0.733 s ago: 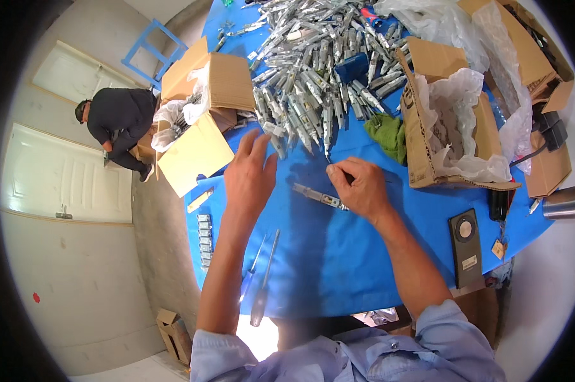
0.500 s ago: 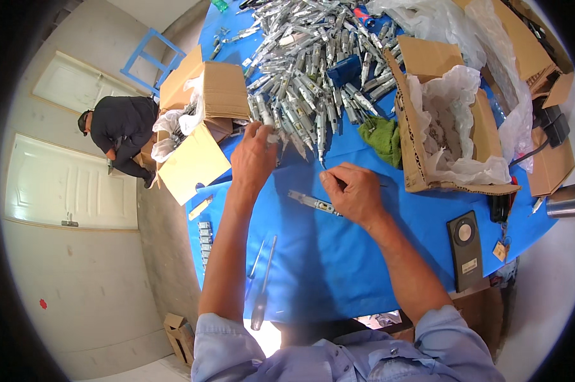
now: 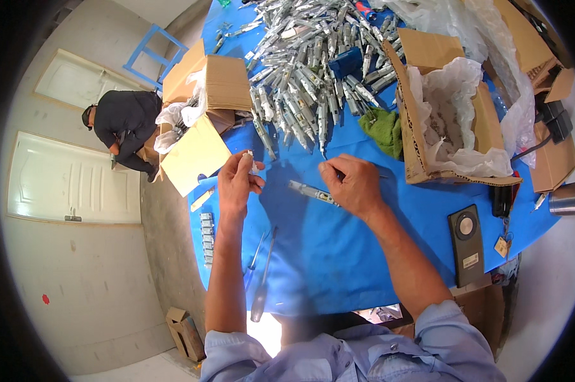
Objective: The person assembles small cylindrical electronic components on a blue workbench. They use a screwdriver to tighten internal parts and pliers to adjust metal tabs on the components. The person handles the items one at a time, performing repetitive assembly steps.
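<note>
Head view, nearest the lower edge, shows light blue sleeves and two bare forearms reaching up over a blue worktop (image 3: 338, 267), with a screwdriver (image 3: 262, 280) lying near its front edge and a dark flat device (image 3: 467, 245) off to the right. Further in, the left hand (image 3: 236, 184) is raised off the cloth, its fingertips pinched on a small white piece (image 3: 249, 156) too small to make out. The right hand (image 3: 354, 184) rests low on the worktop with its fingers curled and pressed together around a thin rod-like tool (image 3: 380, 176), of which only a short dark end shows. Between the two hands, lying flat and touched by neither, is a single slim metal part (image 3: 310, 191). Judging from this, the small piece would go best if kept pinched lightly at its tip, and the right hand steadied on the cloth while it works. Beyond the hands lies a green rag (image 3: 383, 130), then a large heap of similar metal parts (image 3: 313, 70), flanked by an open cardboard box (image 3: 205, 95) on the left and a plastic-lined carton (image 3: 453, 121) on the right. Farthest off, on the floor beside a white door, another person (image 3: 125, 124) crouches, well apart from the worktop.
</note>
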Motion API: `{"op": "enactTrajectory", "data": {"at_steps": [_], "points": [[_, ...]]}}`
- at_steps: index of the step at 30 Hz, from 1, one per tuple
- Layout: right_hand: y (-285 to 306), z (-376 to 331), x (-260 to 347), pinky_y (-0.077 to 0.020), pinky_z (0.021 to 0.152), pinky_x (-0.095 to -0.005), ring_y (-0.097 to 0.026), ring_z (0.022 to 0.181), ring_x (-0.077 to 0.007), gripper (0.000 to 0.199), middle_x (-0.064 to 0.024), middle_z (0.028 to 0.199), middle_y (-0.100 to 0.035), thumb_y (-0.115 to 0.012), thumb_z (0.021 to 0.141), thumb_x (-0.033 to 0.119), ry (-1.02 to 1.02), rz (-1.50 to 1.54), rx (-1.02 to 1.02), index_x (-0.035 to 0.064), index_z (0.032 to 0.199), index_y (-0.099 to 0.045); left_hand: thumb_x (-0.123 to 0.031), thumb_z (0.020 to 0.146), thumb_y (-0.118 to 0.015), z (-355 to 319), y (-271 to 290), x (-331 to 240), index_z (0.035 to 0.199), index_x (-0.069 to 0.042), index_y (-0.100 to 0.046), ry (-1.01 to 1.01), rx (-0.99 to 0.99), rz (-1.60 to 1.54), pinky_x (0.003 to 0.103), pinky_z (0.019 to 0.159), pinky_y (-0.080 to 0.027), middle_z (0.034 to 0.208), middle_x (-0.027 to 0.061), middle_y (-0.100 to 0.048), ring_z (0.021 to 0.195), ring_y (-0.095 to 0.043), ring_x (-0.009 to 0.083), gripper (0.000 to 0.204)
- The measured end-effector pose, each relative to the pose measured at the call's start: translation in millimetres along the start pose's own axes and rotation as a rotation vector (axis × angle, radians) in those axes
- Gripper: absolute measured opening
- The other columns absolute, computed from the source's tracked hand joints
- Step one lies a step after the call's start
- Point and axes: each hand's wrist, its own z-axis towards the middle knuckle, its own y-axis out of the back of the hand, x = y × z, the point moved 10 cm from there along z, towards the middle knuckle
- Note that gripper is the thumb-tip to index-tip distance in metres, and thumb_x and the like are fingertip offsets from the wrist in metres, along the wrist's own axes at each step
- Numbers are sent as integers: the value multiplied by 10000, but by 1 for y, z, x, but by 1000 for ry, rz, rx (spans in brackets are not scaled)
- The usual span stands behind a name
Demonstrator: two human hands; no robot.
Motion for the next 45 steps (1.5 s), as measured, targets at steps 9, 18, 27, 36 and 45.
{"op": "enactTrajectory", "data": {"at_steps": [9, 18, 27, 36, 45], "points": [[-4, -1, 4, -482, 574, -474, -638, 655, -388, 256, -135, 712, -642, -700, 932, 235, 14, -17, 5, 65, 742, -682, -341, 1106, -474, -23, -15, 15, 1320, -28, -612, 165, 182, -439, 265, 589, -505, 992, 84, -743, 685, -641, 116, 404], [-8, -5, -10, -485, 575, -477, -636, 640, -370, 199, -143, 715, -643, -713, 889, 199, 84, -198, 15, 67, 741, -688, -468, 1071, -575, -41, -29, -2, 1311, -48, -615, 2, 371, -395, 206, 458, -342, 891, 27, -690, 590, -483, 36, 486], [-14, -5, -37, -528, 668, -503, -700, 753, -360, 272, -162, 755, -700, -676, 856, 305, -179, 111, 56, 90, 694, -714, -372, 1093, -566, -110, -130, -94, 1347, -56, -652, -251, 338, -12, 192, 486, -342, 982, 21, -703, 593, -497, 28, 415], [-9, -14, -26, -510, 650, -507, -694, 709, -371, 254, -161, 735, -710, -665, 811, 279, 73, -176, 156, 78, 663, -713, -183, 969, -694, -270, -240, -152, 1498, -24, -528, -713, 611, 364, 259, 773, -510, 1435, 129, -633, 943, -655, 111, 577], [-41, 3, -26, -523, 677, -556, -697, 703, -419, 296, -192, 733, -723, -622, 816, 272, 20, -241, 28, 58, 643, -731, -277, 1073, -623, -207, -93, -51, 1430, -28, -593, -334, 201, 449, 203, 634, -439, 1289, 110, -713, 755, -564, 51, 436]]}}
